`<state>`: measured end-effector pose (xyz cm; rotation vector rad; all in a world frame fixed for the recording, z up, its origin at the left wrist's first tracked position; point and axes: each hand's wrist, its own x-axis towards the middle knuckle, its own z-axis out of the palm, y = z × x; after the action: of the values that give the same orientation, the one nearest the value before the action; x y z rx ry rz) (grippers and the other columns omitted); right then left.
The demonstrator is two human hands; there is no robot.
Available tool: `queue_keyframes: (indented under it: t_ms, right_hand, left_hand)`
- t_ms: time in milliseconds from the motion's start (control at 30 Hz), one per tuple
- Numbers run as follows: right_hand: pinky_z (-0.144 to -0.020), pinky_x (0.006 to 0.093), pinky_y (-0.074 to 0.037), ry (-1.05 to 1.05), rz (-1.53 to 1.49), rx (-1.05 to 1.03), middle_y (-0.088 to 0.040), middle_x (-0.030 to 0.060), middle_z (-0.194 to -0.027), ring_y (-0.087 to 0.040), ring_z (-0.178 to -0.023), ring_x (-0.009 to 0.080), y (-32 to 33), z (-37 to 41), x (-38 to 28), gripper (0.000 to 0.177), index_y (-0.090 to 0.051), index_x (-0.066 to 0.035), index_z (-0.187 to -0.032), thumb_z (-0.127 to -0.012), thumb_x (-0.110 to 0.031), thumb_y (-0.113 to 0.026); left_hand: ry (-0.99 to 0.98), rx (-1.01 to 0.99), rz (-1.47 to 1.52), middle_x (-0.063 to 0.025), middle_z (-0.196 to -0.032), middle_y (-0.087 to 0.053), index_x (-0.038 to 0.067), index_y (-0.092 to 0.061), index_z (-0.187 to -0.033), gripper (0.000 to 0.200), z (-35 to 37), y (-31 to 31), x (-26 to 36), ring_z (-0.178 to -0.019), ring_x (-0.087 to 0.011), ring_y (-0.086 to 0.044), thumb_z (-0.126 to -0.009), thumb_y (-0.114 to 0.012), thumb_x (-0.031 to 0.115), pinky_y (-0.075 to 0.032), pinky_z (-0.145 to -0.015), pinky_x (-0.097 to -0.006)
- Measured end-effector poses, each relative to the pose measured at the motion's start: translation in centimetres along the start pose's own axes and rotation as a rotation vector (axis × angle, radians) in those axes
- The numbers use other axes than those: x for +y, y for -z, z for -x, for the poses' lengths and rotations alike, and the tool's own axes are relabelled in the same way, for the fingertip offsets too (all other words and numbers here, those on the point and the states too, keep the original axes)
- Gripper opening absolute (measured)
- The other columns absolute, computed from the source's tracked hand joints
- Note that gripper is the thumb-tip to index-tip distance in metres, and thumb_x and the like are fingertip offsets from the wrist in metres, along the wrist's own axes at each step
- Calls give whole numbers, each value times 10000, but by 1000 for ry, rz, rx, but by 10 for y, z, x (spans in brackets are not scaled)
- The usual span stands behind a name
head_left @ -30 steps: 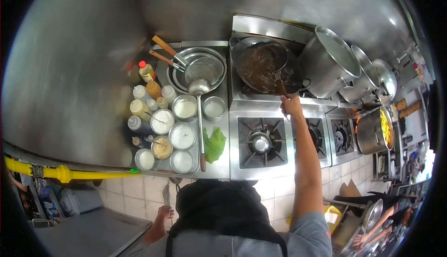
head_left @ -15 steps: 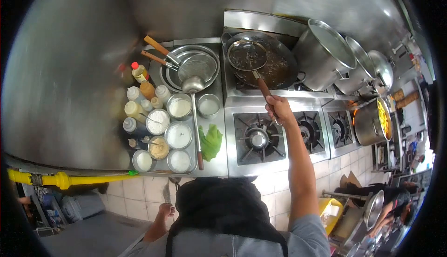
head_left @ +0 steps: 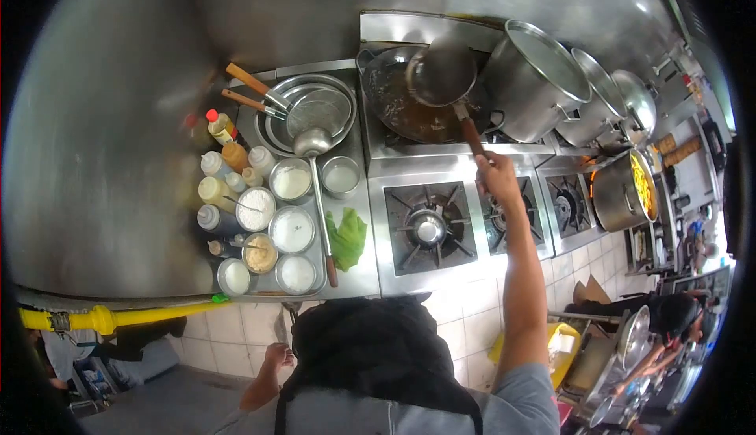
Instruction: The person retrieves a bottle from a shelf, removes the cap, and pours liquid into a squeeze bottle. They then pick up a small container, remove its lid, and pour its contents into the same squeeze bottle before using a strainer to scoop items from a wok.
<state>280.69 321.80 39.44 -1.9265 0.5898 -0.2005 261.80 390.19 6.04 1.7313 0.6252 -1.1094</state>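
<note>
My right hand [head_left: 496, 177] is closed around the brown handle of a round strainer [head_left: 441, 92]. Its dark bowl is tilted and somewhat blurred above the right part of a wok [head_left: 382, 92]. Brown oil with bubbles and small bits fills the wok, which sits on the back burner. Low beside my dark apron, my left hand [head_left: 276, 355] has its fingers curled in; whatever it may hold is too small to name. A long ladle [head_left: 329, 234] lies across the counter on the left, its bowl near other strainers [head_left: 319, 111] resting in a metal basin.
Several bowls of powder and liquid [head_left: 292, 229], squeeze bottles [head_left: 213, 165] and a green leaf [head_left: 347, 238] stand left. Large pots [head_left: 543, 81] line the back right. A front burner [head_left: 429, 232] lies below the wok. A co-worker [head_left: 669, 325] bends at the lower right.
My right hand has moved the strainer to the right across the wok, tilting its bowl. My left hand stays low by the apron. The view has shifted slightly.
</note>
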Motion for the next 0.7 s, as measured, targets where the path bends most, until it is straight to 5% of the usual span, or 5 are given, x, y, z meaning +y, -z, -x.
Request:
queue_keyframes:
  t_ms: [133,200,333,500,700]
  right_hand:
    - [-794,525,-494,179,499,321,-665,307,-880,-627,-917,505,30,-28,23,301,-654,39,-1053,-881,-208,-643]
    - [-626,462,-528,386,785,408,-683,257,-785,-702,-648,330,47,-38,41,337,-660,17,-1127,-910,-241,-652]
    - [-694,478,-523,342,836,356,-683,242,-771,-705,-717,356,61,-36,54,343,-658,10,-1134,-906,-246,-651]
    - [-436,359,-440,-41,383,38,-611,111,-604,-591,-462,203,59,-3,35,271,-653,57,-990,-940,-207,-615]
    - [-388,294,-374,-151,119,-110,-556,53,-573,-507,-414,133,37,33,-5,263,-629,41,-844,-980,-174,-562]
  left_hand:
    - [1,-8,1,-52,-718,-541,86,-514,-914,55,-1,0,2,-537,-157,-527,-968,-506,94,-420,-451,-301]
    - [1,-9,5,-51,-716,-537,86,-512,-913,56,-1,0,2,-535,-154,-522,-968,-506,95,-415,-448,-300]
    - [2,-10,8,-49,-713,-528,85,-508,-910,58,-1,1,2,-530,-149,-511,-967,-507,95,-406,-443,-297]
    - [5,-18,7,-46,-708,-517,85,-502,-906,61,-2,3,3,-525,-143,-498,-966,-509,95,-394,-437,-295]
    - [0,-33,1,-42,-702,-504,85,-496,-902,66,-9,6,12,-518,-135,-482,-965,-510,96,-379,-429,-291]
